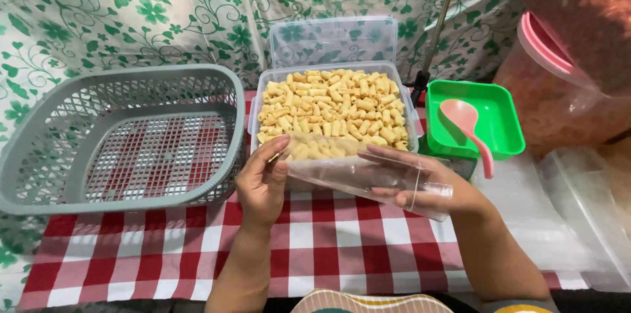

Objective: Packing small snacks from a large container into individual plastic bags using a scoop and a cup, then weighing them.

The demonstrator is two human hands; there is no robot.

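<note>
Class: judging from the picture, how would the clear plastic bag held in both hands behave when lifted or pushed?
The clear plastic bag looks thin and see-through, so probably floppy and light. It sags between the left hand and right hand, so it likely needs support. Its glossy film may be slippery.

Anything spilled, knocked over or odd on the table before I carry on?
Nothing stands out. The snack sticks sit inside the clear tub, none on the checked cloth. The grey basket sits level, and the pink spoon lies in the green tray. Both hands hold a clear bag.

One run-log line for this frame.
left hand: holds clear bag | right hand: holds clear bag | behind: tub of snack sticks | left: grey basket
</note>
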